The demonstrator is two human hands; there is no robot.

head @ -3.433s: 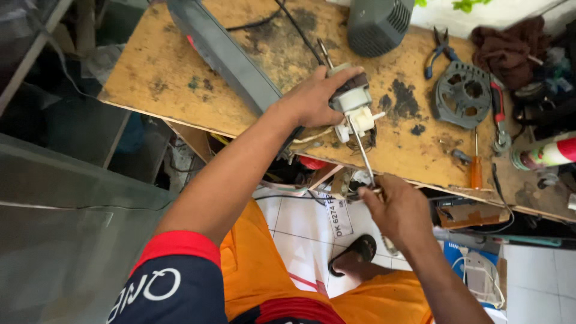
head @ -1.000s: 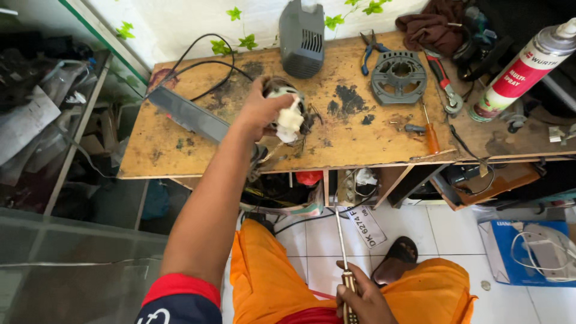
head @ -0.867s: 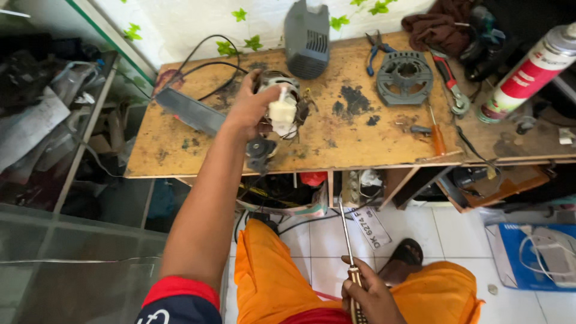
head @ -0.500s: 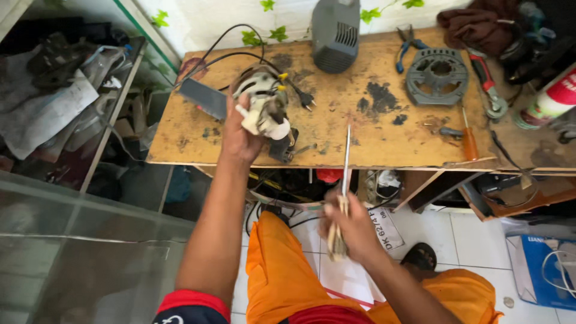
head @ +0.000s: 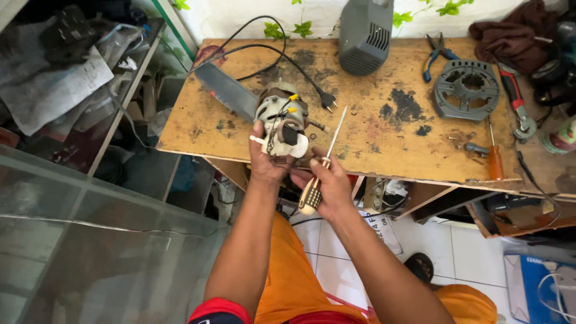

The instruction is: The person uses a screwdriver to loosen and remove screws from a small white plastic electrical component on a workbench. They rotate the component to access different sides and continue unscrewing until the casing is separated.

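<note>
My left hand [head: 267,161] grips a small electric fan motor [head: 281,117] with copper windings, coloured wires and a white plastic piece, held up over the near edge of the worn wooden workbench [head: 384,138]. My right hand [head: 327,187] holds a long screwdriver [head: 324,159] by its striped handle; the thin shaft points up and away, just right of the motor. The two hands almost touch below the motor.
On the bench lie a grey fan housing [head: 365,33], a black cord with plug [head: 327,101], blue pliers [head: 434,53], a round grey motor cover [head: 467,89], an orange-handled screwdriver [head: 494,157], a red tool [head: 516,102] and a flat grey bar [head: 225,91]. Cluttered shelves stand left.
The motor has been lifted off the bench and drawn toward me. My right hand rose from my lap with the screwdriver and came in beside the motor.
</note>
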